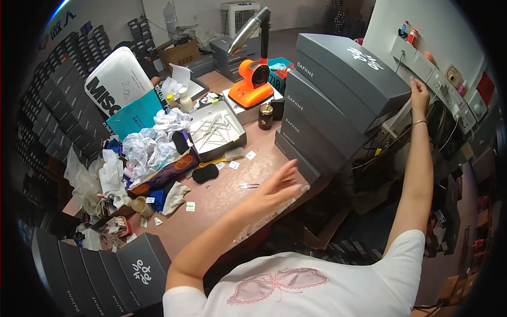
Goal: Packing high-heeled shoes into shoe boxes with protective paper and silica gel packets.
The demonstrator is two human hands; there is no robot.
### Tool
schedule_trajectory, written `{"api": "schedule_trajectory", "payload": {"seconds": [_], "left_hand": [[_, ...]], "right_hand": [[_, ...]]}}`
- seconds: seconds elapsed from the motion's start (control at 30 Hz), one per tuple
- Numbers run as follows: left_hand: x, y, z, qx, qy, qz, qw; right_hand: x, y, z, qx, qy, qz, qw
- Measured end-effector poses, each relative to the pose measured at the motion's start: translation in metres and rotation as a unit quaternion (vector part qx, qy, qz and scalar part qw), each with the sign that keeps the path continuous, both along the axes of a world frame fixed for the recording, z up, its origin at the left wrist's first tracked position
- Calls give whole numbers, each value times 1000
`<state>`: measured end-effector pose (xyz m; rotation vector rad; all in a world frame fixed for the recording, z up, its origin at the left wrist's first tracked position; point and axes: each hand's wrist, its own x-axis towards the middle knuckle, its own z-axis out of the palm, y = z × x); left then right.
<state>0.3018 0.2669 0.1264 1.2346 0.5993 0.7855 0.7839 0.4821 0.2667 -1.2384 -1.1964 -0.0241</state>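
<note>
My left hand [281,182] hovers open, palm down, over the brown worktable [211,203], close to the lowest box of a leaning stack of dark grey shoe boxes [338,90]. A small pink-and-white item [249,185] lies on the table just left of the fingers. My right hand [419,94] is stretched far out to the right. Its fingers touch the white shelf edge [422,66] beside the top box, and it holds nothing that I can see.
An orange desk lamp [253,79] stands behind an open tray of thin sticks [215,129]. Crumpled paper and plastic bags [148,148] cover the left side. More grey boxes [105,277] stand at the lower left. Cables and sockets [449,113] hang at the right.
</note>
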Motion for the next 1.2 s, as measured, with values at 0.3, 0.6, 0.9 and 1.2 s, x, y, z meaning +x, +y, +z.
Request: {"api": "schedule_trajectory", "payload": {"seconds": [0.3, 0.6, 0.9, 1.2], "left_hand": [[-303, -360, -190, -64, 235, 800, 549], [-331, -510, -186, -184, 510, 702, 462], [-333, -462, -224, -247, 605, 596, 466], [-247, -285, -263, -363, -176, 606, 686]], "right_hand": [[-414, -210, -153, -282, -33, 589, 757], [-715, -490, -450, -611, 199, 636, 428], [-670, -416, -384, -668, 122, 575, 456], [-505, -253, -359, -763, -9, 449, 465]]}}
